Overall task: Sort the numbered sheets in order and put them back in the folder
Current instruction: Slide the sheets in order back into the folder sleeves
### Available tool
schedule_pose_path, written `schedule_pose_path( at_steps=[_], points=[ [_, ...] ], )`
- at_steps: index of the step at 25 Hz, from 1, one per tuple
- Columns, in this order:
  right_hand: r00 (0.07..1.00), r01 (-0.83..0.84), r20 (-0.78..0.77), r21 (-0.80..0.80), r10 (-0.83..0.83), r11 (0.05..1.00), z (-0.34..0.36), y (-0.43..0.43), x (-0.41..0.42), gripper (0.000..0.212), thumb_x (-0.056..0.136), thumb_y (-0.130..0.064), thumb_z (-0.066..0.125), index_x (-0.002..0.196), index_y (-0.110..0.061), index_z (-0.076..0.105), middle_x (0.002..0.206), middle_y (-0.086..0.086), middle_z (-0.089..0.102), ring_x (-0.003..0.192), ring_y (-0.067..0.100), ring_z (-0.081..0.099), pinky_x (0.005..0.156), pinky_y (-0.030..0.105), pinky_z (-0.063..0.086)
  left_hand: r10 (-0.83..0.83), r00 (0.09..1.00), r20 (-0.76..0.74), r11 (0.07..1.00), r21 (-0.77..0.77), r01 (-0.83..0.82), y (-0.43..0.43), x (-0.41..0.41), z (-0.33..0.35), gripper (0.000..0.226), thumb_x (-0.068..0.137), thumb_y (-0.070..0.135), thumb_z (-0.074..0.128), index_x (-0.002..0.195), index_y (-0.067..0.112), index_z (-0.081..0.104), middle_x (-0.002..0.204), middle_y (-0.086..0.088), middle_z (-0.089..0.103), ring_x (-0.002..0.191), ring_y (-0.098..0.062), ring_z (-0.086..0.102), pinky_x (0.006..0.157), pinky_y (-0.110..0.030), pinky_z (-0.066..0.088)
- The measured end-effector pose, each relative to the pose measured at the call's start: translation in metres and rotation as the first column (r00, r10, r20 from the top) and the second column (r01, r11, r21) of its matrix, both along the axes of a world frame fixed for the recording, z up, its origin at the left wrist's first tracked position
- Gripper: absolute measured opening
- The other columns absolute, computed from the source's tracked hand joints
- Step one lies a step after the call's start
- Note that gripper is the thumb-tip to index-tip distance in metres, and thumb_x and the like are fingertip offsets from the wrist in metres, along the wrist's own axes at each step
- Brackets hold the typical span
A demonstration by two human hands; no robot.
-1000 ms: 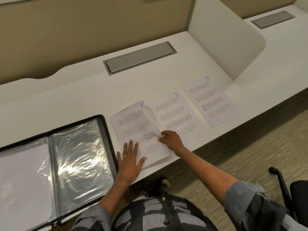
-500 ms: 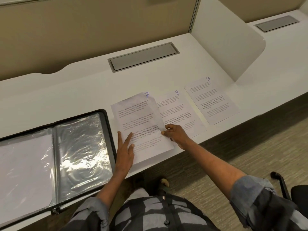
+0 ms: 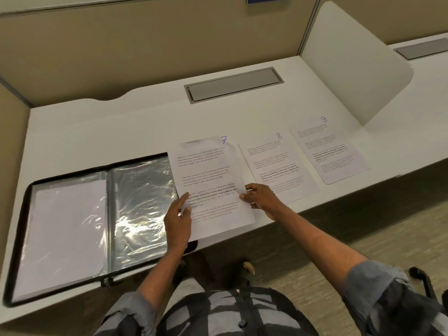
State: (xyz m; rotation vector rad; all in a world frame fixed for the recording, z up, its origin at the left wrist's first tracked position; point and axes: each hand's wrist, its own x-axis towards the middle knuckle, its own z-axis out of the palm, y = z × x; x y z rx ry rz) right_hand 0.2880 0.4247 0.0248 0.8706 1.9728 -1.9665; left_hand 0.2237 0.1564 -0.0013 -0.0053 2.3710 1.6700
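Note:
The sheet marked 7 point(image 3: 208, 175) is lifted off the white desk, its left edge over the open folder's right side. My left hand point(image 3: 178, 220) holds its lower left edge, thumb on top. My right hand point(image 3: 259, 198) pinches its right edge. The sheet marked 8 point(image 3: 276, 166) lies flat just right of it, and the sheet marked 9 point(image 3: 327, 151) lies further right. The black zip folder point(image 3: 101, 221) lies open at the left, with shiny clear sleeves; the left sleeve has white paper in it.
A grey cable hatch point(image 3: 234, 87) is set in the desk point(image 3: 121, 127) behind the sheets. A white curved divider point(image 3: 356, 59) stands at the right. A dark chair part point(image 3: 421, 280) shows over the carpet at lower right.
Sheet 7 lay flat under my left palm a second ago. Both hands now grip its edges and it has risen and moved left toward the folder, off sheet 8.

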Motion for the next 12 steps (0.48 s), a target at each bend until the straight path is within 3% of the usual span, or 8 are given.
schedule_pose_path(
  at_steps=[5, 9, 12],
  points=[
    [1.000, -0.020, -0.017, 0.010, 0.020, 1.000, 0.002, -0.052, -0.021, 0.034, 0.091, -0.020, 0.076, 0.121, -0.010, 0.064, 0.116, 0.004, 0.075, 0.105, 0.021, 0.073, 0.089, 0.039, 0.061, 0.046, 0.993, 0.113, 0.989, 0.133, -0.061, -0.057, -0.025, 0.009, 0.035, 0.099, 0.009, 0.064, 0.124, 0.034, 0.069, 0.132, 0.011, 0.062, 0.115, -0.018, 0.065, 0.095, -0.042, 0.059],
    [1.000, 0.008, -0.004, -0.001, -0.008, 1.000, 0.006, -0.103, -0.041, 0.033, 0.095, -0.025, 0.072, 0.124, -0.013, 0.065, 0.115, 0.001, 0.076, 0.105, 0.020, 0.073, 0.092, 0.041, 0.060, -0.005, 0.989, 0.147, 0.980, 0.196, -0.024, -0.111, -0.055, 0.018, 0.034, 0.099, 0.007, 0.063, 0.122, 0.032, 0.070, 0.132, 0.007, 0.065, 0.107, -0.016, 0.068, 0.079, -0.026, 0.062],
    [1.000, 0.025, -0.002, -0.008, -0.025, 1.000, 0.010, -0.141, -0.059, 0.032, 0.096, -0.025, 0.069, 0.125, -0.012, 0.064, 0.116, 0.002, 0.075, 0.106, 0.021, 0.073, 0.092, 0.040, 0.059, -0.070, 0.987, 0.146, 0.977, 0.212, 0.038, -0.147, -0.076, 0.021, 0.033, 0.100, 0.005, 0.061, 0.125, 0.025, 0.069, 0.131, 0.010, 0.064, 0.107, -0.013, 0.068, 0.081, -0.026, 0.062]
  ],
)
